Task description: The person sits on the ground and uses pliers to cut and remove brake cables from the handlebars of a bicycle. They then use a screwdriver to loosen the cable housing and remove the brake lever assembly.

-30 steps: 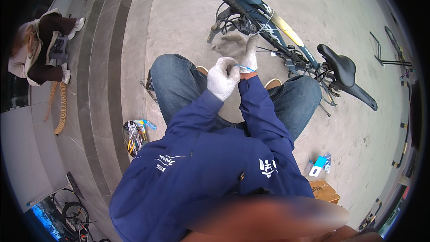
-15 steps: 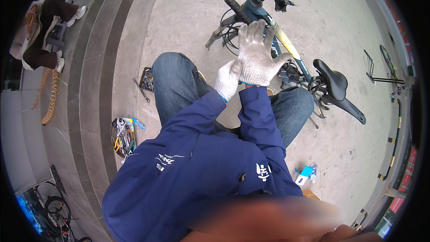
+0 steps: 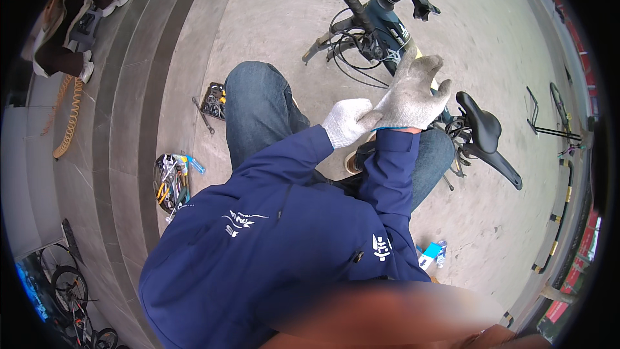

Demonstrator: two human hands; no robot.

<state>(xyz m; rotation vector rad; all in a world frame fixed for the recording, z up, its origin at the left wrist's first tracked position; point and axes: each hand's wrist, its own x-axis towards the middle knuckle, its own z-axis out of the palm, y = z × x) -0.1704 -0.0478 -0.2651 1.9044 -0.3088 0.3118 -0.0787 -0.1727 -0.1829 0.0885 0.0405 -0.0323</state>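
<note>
My left hand [image 3: 349, 122], in a white knit work glove, is closed on the cuff side of the glove on my right hand. My right hand [image 3: 414, 94] wears a greyish knit glove with a blue edge at the wrist. Its fingers are apart and partly bent, and nothing is in them. Just beyond it a dark blue and yellow bicycle frame [image 3: 387, 24] stands on the floor, partly hidden by the hand. The frame carries a black stem [image 3: 423, 6], loose black cables [image 3: 342, 58] and a black saddle [image 3: 479, 119].
Left of my knee are a small black box of parts [image 3: 214, 101], a wrench [image 3: 203, 116] and a tray of tools [image 3: 171, 184]. A coiled hose [image 3: 71, 116] and a seated person [image 3: 68, 19] are by the steps. At right stands a black rack [image 3: 549, 130].
Both hands have moved right and a little down against the bicycle. My right hand has turned, and its fingers, flat and spread before, are now more bent. The left hand stays at its wrist.
</note>
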